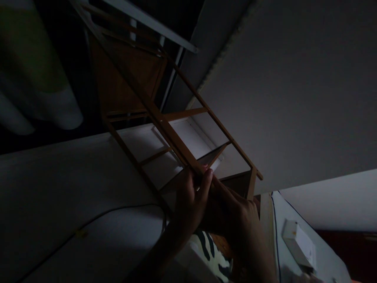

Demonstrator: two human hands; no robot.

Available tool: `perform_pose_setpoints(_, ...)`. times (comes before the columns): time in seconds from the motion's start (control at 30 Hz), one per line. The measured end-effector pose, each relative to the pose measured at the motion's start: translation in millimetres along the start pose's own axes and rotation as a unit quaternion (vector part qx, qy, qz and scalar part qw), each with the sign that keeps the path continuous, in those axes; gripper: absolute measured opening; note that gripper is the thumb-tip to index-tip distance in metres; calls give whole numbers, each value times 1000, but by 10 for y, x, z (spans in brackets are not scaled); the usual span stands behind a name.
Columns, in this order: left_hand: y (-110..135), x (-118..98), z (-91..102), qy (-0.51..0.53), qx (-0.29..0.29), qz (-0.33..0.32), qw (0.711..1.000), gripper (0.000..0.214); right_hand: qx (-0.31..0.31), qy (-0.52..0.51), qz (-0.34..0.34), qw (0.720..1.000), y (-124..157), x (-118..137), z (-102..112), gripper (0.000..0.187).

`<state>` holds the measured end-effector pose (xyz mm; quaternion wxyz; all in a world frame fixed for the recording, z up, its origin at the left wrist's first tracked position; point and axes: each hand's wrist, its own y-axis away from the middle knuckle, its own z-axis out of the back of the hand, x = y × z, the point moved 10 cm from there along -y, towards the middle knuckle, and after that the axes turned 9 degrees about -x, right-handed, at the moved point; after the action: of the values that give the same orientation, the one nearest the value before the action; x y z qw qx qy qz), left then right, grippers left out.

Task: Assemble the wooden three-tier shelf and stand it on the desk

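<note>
A wooden frame [165, 127] of long rails and short crossbars slants from the upper left to the lower middle of the dim view. My left hand [190, 200] is closed around its nearest rail, with the thumb pointing up. Just to the right, my right hand [240, 208] wraps the lower part of the same frame. The two hands almost meet there, and the fingers are partly hidden by the wood and the darkness. Between the rails, a white panel or wall shows through. The frame's lower end behind my hands is hard to make out.
A brown panel [126, 74] and a white railing [153, 27] stand at the upper left, beside green and white cloth [38, 59]. A dark cable [118, 209] crosses the lower left. Black-and-white patterned fabric [210, 251] lies below; a white box [299, 241] sits right.
</note>
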<state>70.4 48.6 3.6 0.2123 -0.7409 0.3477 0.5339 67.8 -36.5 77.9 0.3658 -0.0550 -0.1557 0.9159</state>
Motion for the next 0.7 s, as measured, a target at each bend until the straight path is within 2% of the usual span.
perform_pose_setpoints(0.17, -12, -32, 17, 5, -5, -1, 1000, 36, -18, -13, 24, 999, -3, 26, 2, 51)
perform_pose_setpoints(0.37, -9, -19, 34, 4, -7, 3, 1000, 37, -30, 2, -24, 999, 29, -37, -8, 48)
perform_pose_setpoints(0.7, -18, 67, 9, 15, 7, 11, 1000, 41, -41, -22, -24, 999, 49, -9, 14, 44)
